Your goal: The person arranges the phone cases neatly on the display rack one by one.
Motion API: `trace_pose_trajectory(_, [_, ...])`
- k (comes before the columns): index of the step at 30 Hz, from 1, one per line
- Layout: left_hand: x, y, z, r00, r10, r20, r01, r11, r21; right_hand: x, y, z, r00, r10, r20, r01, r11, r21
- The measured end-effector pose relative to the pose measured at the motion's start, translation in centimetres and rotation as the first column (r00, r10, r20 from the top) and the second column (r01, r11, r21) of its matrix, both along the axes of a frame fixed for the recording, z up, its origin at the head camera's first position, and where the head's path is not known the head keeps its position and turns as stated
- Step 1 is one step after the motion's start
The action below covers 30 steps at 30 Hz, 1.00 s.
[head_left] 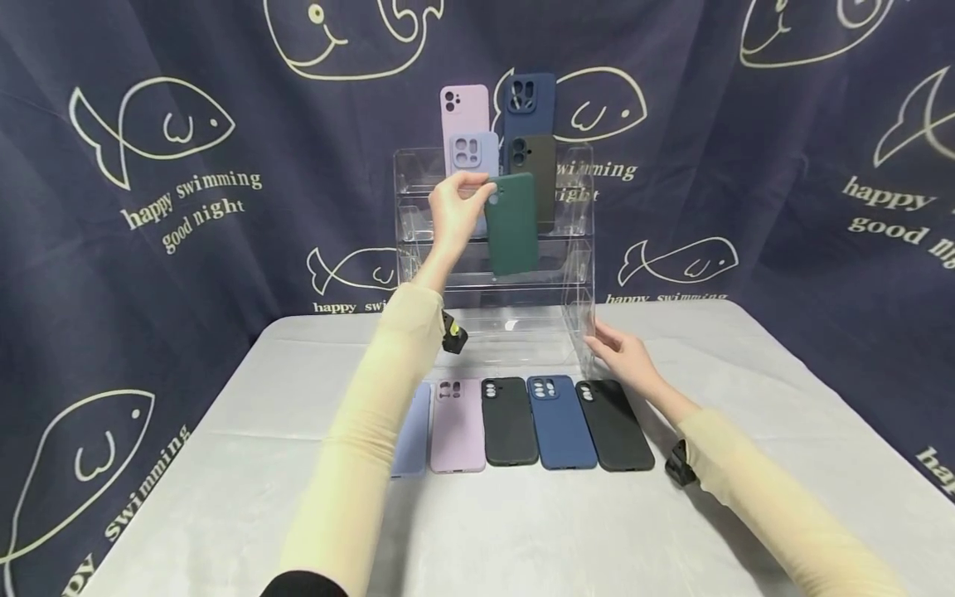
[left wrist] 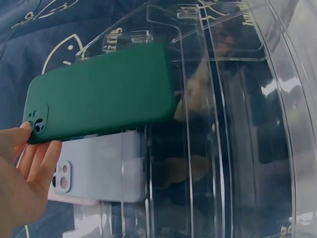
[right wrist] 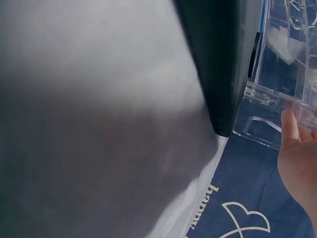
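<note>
A green phone case (head_left: 513, 228) hangs in front of the upper tiers of a clear tiered stand (head_left: 515, 340). My left hand (head_left: 457, 214) pinches it by the top corner near the camera cutout; the left wrist view shows thumb and fingers on that corner of the green case (left wrist: 101, 94). Behind it in the stand are a light blue case (head_left: 464, 149), a pink case (head_left: 470, 104), a dark blue case (head_left: 537, 108) and a dark olive case (head_left: 543, 166). My right hand (head_left: 622, 355) touches the stand's lower right side with its fingers.
On the white table (head_left: 522, 531), in front of the stand, lie a blue case (head_left: 412, 439), a pinkish-purple case (head_left: 458, 431), a dark green-black case (head_left: 511, 427), a dark blue case (head_left: 563, 427) and a black case (head_left: 618, 431). A navy fish-print curtain (head_left: 298, 149) hangs behind.
</note>
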State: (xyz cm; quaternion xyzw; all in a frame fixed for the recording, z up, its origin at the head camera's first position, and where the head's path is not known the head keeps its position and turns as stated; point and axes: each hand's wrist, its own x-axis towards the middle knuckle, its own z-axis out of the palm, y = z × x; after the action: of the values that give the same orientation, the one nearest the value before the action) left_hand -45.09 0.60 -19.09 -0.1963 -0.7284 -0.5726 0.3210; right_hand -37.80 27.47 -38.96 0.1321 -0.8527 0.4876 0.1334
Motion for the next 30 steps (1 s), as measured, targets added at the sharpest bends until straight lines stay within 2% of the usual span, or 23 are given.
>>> trace_pose_trajectory(6, [-1.0,1.9,-0.3,0.996,0.026,-0.081,-0.022,0.998,0.054,-0.1,0.3,0.0,1.0,-0.012,-0.011,0.012,1.0,0.006])
trace_pose_trajectory(9, [-1.3,2.5,-0.7,0.995,0.031,-0.096,-0.025,0.998,0.062,0.3,0.0,0.3,1.0,-0.01,-0.018,0.01,1.0,-0.012])
trace_pose_trajectory(15, [-1.8,3.2,-1.7,0.997,0.047,-0.067,-0.046,0.999,0.027,2.3,-1.5,2.3,1.0,0.01,-0.011,-0.01,0.999,-0.036])
trace_pose_trajectory(20, [-2.2,3.7,-2.5,0.998,0.046,-0.05,-0.046,0.999,0.008,2.9,-2.0,2.6,1.0,-0.01,0.0,0.01,1.0,-0.012])
trace_pose_trajectory(23, [-2.4,4.0,-2.9,0.999,0.042,-0.02,-0.042,0.999,-0.002,2.6,-1.7,2.3,1.0,-0.021,-0.006,0.021,1.0,0.001])
trace_pose_trajectory(26, [-2.5,4.0,-3.2,0.999,0.04,0.01,-0.04,0.999,-0.014,1.7,-1.1,1.4,1.0,-0.022,-0.012,0.022,1.0,0.002])
trace_pose_trajectory(30, [-2.6,4.0,-3.3,1.0,0.026,0.006,-0.026,0.999,-0.018,0.3,-0.1,0.1,0.999,-0.032,-0.013,0.032,0.999,0.009])
